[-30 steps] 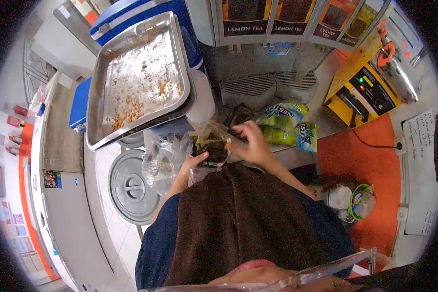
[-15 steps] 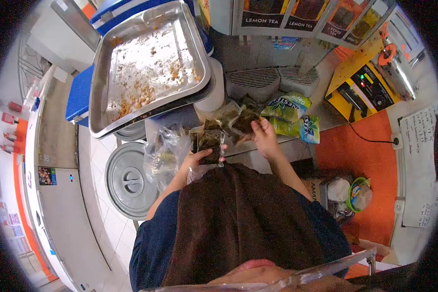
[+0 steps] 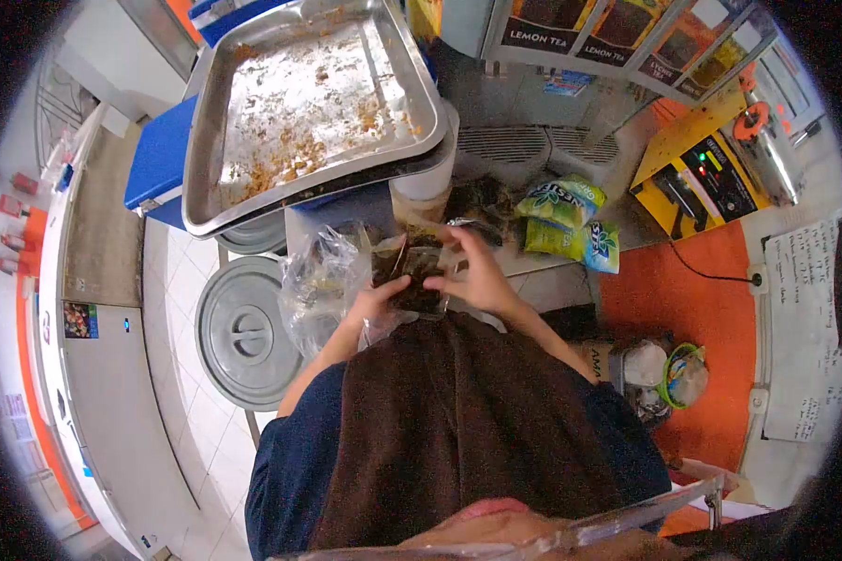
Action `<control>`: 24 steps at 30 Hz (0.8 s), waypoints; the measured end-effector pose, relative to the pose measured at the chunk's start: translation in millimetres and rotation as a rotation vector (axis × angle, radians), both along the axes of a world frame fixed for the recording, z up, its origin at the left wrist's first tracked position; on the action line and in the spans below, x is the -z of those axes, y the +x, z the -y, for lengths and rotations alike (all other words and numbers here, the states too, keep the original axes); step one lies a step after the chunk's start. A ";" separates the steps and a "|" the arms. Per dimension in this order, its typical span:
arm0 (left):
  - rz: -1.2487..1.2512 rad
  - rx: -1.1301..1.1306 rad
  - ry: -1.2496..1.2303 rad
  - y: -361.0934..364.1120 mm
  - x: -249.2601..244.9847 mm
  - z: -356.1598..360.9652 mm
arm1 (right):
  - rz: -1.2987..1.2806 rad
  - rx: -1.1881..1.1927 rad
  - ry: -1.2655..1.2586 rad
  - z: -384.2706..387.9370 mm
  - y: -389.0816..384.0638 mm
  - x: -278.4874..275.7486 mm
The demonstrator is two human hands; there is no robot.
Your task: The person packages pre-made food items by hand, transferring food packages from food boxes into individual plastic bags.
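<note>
In front of my chest, my left hand (image 3: 376, 301) is closed on a small clear packet of dark, leaf-like stuff (image 3: 419, 292), thumb on top. My right hand (image 3: 477, 276) grips the same bundle from the other side; whether it is one packet or a few stacked cannot be made out. Just left of my left hand, a crumpled clear plastic bag (image 3: 320, 290) has more packets showing dimly inside. Beyond my right hand, more dark packets (image 3: 482, 201) lie on the counter beside green Nestea bags (image 3: 561, 201).
A large metal tray (image 3: 318, 103) with brown crumbs stands at the upper left, above a white cylindrical container (image 3: 423, 187). A grey lidded bin (image 3: 248, 332) is on the floor at left. A yellow machine (image 3: 702, 173) with lit indicators stands at right, its cord running to the wall.
My right hand has come back left and toward me, from above the dark packets on the counter to the bundle in my left hand. The view has shifted slightly.
</note>
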State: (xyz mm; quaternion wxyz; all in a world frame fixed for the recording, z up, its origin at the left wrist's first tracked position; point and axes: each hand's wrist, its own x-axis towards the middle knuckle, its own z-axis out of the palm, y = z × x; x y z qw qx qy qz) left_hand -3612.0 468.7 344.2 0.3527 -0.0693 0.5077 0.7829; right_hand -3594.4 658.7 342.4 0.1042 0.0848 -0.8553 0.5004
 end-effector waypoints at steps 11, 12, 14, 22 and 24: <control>0.005 0.083 0.625 -9.3 10.6 5.9 | 0.222 0.525 -0.314 -66.6 -31.1 33.0; -0.038 0.156 0.547 -11.3 11.3 11.8 | 0.223 0.522 -0.310 -68.5 -37.0 47.0; -0.085 0.217 0.468 -10.1 2.1 24.0 | 0.188 0.608 -0.844 -68.1 -48.3 67.2; -0.710 -0.346 -0.396 26.7 -80.6 112.3 | -0.160 -0.463 0.097 35.8 -6.5 -15.9; -0.701 -0.429 -0.579 31.6 -73.3 123.9 | -0.112 -0.639 0.200 69.4 -17.1 -13.5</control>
